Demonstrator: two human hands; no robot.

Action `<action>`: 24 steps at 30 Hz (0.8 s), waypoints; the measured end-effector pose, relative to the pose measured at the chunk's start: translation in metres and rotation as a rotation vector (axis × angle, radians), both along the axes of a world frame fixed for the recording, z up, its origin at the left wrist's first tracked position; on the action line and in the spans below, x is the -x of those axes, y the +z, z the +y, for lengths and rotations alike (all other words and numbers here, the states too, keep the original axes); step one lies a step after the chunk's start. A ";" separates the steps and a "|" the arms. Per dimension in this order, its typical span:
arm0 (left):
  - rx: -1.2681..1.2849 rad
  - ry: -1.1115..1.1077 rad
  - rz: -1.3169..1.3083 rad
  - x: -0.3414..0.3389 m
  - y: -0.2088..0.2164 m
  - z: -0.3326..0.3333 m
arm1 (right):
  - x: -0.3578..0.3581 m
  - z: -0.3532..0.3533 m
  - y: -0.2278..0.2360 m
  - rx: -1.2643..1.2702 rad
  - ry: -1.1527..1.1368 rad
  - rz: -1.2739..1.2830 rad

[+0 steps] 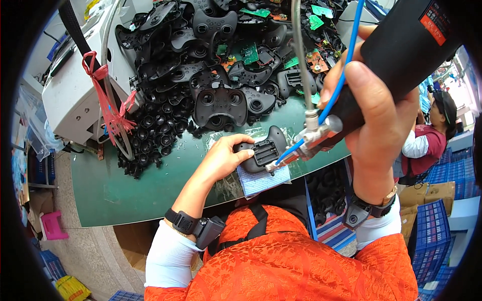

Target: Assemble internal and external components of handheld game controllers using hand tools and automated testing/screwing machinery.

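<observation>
Left hand point(223, 155) pins controller shell point(263, 150) flat; right hand point(374, 108) grips angled screwdriver point(381, 65), tip seemingly touching it.

black controller shell point(263, 150) | inner side up | on blue-grey cloth point(261, 181)

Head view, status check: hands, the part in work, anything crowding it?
Left hand pins black controller shell on cloth pad. Right hand grips powered screwdriver, tip at shell. Pile of shells behind, apart.
</observation>
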State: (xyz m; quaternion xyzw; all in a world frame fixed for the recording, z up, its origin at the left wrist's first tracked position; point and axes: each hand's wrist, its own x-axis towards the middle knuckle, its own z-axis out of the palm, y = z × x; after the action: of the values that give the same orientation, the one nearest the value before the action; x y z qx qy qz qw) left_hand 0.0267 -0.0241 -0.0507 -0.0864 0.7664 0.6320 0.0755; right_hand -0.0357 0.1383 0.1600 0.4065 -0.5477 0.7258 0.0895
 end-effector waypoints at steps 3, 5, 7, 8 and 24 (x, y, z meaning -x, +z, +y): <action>0.061 -0.032 -0.011 -0.001 0.010 0.000 | 0.013 0.020 0.017 -0.189 -0.139 -0.010; 0.118 -0.038 0.016 -0.001 0.011 0.001 | 0.022 0.029 0.025 -0.227 -0.163 0.031; 0.170 -0.046 -0.015 -0.002 0.019 0.000 | 0.026 0.034 0.028 -0.225 -0.181 0.035; 0.221 -0.054 -0.047 -0.003 0.024 0.000 | 0.029 0.035 0.028 -0.224 -0.198 0.037; 0.612 -0.145 0.476 -0.009 0.037 0.037 | 0.032 0.015 0.007 -0.126 -0.214 -0.091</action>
State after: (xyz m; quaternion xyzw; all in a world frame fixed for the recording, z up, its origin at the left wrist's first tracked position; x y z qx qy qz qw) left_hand 0.0355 0.0131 -0.0141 0.0985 0.9196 0.3698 -0.0890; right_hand -0.0673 0.1536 0.1673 0.3172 -0.6361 0.6938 0.1159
